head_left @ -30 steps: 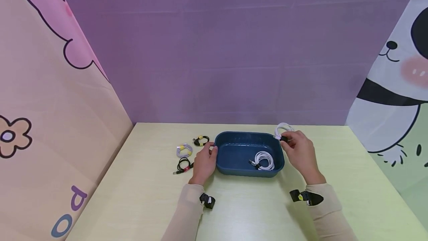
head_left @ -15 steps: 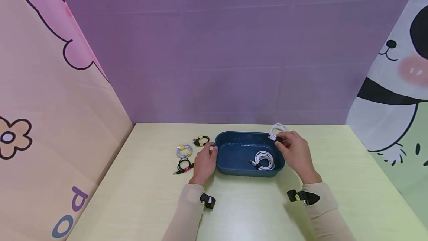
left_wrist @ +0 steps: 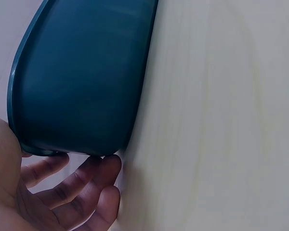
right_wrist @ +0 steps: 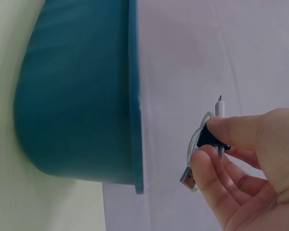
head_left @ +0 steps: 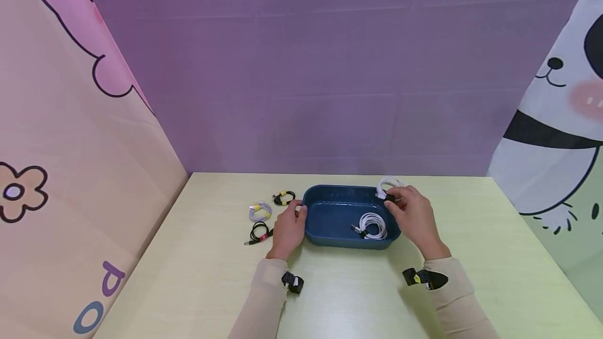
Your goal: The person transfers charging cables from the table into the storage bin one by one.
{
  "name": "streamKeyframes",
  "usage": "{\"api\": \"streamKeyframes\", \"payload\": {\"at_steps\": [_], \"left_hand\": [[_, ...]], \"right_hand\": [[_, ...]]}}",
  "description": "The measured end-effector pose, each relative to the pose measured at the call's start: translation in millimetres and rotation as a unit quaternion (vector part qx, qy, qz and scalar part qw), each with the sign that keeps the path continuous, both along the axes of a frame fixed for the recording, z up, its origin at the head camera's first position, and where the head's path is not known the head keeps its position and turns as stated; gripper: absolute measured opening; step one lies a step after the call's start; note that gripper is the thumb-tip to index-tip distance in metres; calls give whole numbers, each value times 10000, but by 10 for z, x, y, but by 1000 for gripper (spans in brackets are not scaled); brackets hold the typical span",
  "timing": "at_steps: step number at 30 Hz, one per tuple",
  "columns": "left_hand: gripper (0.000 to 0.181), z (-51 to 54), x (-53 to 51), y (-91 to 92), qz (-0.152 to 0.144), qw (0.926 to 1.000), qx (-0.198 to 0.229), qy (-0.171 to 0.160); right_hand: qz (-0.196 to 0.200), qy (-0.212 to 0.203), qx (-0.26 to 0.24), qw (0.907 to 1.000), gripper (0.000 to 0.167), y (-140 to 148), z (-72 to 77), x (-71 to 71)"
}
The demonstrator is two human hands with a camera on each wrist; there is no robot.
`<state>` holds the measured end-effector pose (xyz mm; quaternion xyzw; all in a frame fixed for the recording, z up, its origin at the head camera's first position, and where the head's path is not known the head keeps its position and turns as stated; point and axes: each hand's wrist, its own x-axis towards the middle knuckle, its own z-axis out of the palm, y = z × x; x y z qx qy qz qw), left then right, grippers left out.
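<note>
While the left hand (head_left: 287,229) stays at the left end of the blue tray (head_left: 336,216), its fingers are loosely bent, and their tips touch the outer side of the end wall. Whether the thumb passes over the rim, I cannot tell.

The right hand (head_left: 414,216) pinches a white cable (head_left: 380,188) between thumb and fingers, at the black strap (right_wrist: 205,138) which binds it. This coil is held up at the far right corner of the tray, and from the right wrist it is seen apart from the tray wall. Its USB plug (right_wrist: 188,178) points to one side of the fingers, and a thin white connector (right_wrist: 220,109) to the other.

Inside the tray, toward the near right corner, lies a second white coil (head_left: 372,217) — also with a black strap. To the left of the tray, on the pale table (head_left: 339,292), three small cables lie in a loose row: a black cable with yellow ties (head_left: 278,201) farthest back, a pale lilac cable (head_left: 260,219) in the middle, and a black cable with a red tie (head_left: 255,237) nearest, just beside the left hand. Behind the table hangs a purple cloth (head_left: 301,67).
</note>
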<state>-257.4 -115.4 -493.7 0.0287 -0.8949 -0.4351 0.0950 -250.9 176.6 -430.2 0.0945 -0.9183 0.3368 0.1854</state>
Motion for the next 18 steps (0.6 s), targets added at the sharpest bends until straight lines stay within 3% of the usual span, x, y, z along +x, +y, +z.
{"api": "streamKeyframes", "payload": {"at_steps": [18], "left_hand": [[34,11,7,11,-43,10000,-4,-3]], "right_hand": [[39,-142,93,9998,25,-57,-13,8]]}}
